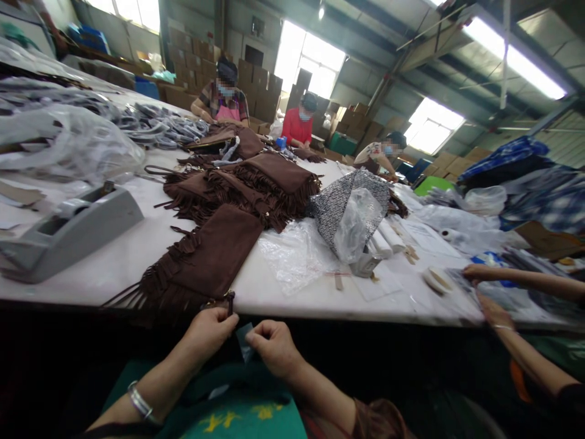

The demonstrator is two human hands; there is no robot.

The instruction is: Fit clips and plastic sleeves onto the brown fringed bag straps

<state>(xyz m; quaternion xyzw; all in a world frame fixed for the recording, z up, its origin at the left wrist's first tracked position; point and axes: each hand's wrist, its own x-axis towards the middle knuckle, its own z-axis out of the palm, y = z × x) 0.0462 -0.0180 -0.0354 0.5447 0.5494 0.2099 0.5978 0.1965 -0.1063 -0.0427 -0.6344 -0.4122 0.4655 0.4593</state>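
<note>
A dark brown fringed pouch [219,250] lies at the table's front edge, its zipper end towards me. My left hand [212,329] is closed at that end, pinching the zipper pull below the edge. Just to the right, my right hand [276,347] pinches a small clear plastic piece [245,342], which hangs between the two hands. More brown fringed pouches [274,177] are heaped behind the first one. A crumpled clear plastic bag [297,253] lies to their right.
A grey tape dispenser [77,231] stands at the left. A black-and-white patterned pouch [340,204] and a tape roll [437,281] are to the right. A neighbour's hands [493,311] work at the right edge. Three masked people sit or stand across the table [173,286].
</note>
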